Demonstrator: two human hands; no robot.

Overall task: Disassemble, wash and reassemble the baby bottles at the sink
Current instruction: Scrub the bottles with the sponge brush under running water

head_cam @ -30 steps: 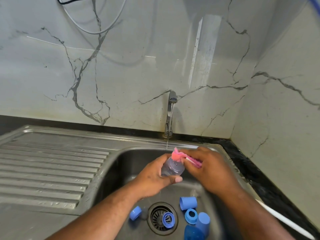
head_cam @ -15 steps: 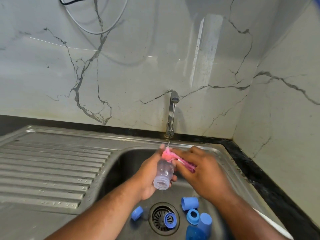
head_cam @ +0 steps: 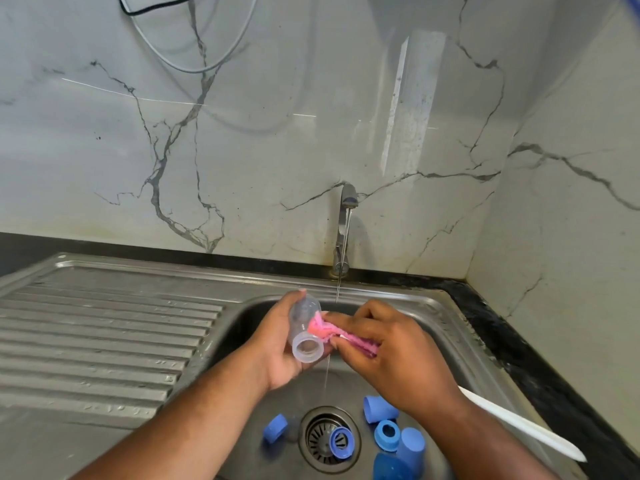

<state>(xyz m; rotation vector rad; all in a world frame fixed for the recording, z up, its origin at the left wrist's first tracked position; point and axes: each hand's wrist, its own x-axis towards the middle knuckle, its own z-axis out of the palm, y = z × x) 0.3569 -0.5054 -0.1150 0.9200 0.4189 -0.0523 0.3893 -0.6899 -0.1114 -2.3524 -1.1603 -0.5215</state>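
Observation:
My left hand [head_cam: 277, 344] grips a clear baby bottle body [head_cam: 304, 327] over the sink basin, its open mouth tilted toward me. My right hand [head_cam: 384, 348] pinches a pink cloth [head_cam: 332, 332] and presses it against the bottle's side. A thin stream of water falls from the tap [head_cam: 344, 230] between my hands. Several blue caps and rings lie on the basin floor: one cap [head_cam: 275, 428] left of the drain, a ring [head_cam: 341, 443] on the drain strainer, and others [head_cam: 388, 434] to the right.
The steel sink [head_cam: 433, 306] has a ribbed draining board [head_cam: 104, 341] on the left. A white stick-like utensil [head_cam: 519, 424] lies along the sink's right rim. Marble walls close in behind and on the right; a black counter strip [head_cam: 512, 341] borders the sink.
My left hand has turned the bottle so its mouth faces me and shifted it leftward. The pink cloth has moved from the bottle's base down along its side.

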